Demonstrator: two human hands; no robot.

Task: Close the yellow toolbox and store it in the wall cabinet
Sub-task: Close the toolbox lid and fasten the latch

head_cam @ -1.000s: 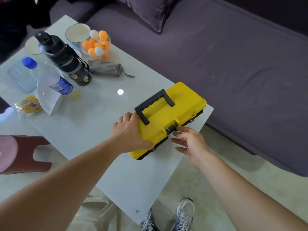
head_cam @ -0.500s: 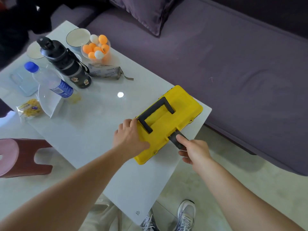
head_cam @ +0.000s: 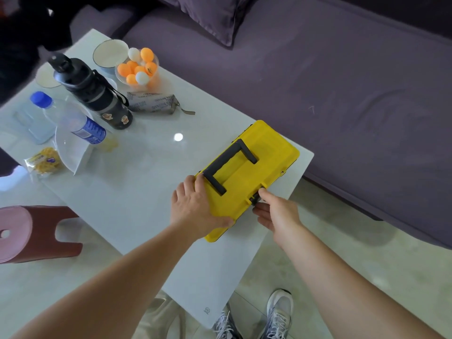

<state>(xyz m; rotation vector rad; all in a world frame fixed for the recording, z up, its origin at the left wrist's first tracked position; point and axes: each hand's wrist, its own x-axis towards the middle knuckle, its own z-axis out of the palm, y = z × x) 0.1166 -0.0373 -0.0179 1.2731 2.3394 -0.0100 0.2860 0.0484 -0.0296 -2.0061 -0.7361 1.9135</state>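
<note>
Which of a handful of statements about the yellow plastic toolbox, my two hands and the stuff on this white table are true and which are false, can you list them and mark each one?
1. The yellow plastic toolbox has its lid down, with the black carry handle folded flat on it. True.
2. The left hand grips the black carry handle. False: it presses flat on the lid's near corner, beside the handle.
3. The right hand is at the black latch on the toolbox's front edge. True.
4. The clear bowl holds only orange balls. False: white ones are mixed in.
5. The toolbox lies on the purple sofa. False: it sits on the white table, near the corner.
</note>
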